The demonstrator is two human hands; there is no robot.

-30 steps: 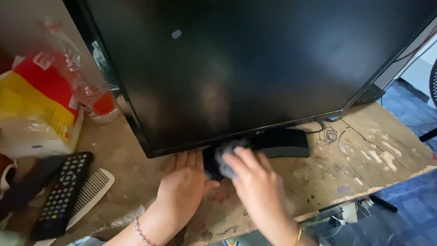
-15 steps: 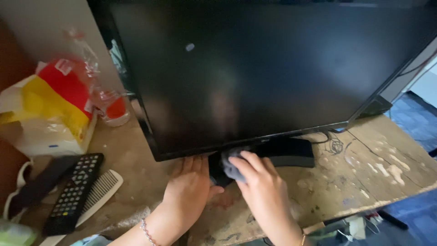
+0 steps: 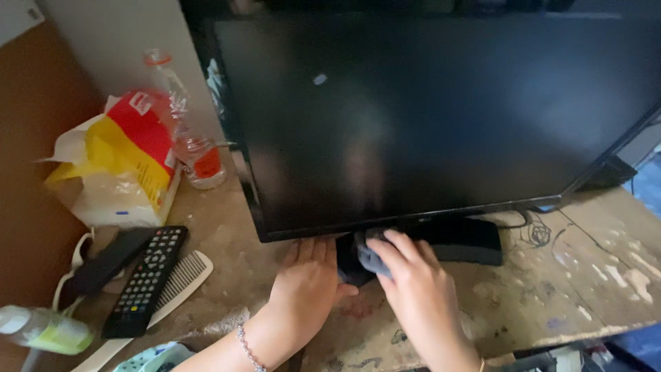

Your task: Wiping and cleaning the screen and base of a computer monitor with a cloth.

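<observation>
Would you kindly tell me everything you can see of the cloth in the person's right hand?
The cloth is small, soft-looking and grey-blue, bunched into a wad. Only part shows: the right hand covers most of it, fingers curled over its top and pressing it against the black stand just under the screen's lower edge. Its left side bulges out past the fingertips, near the left hand, which lies flat on the table beside it. Whether the two touch cannot be told. No pattern or hem is visible.

Single head view being aimed steeply downward, close in, at television (image 3: 441, 117) base and worn table (image 3: 551, 289) edge; no second view.
</observation>
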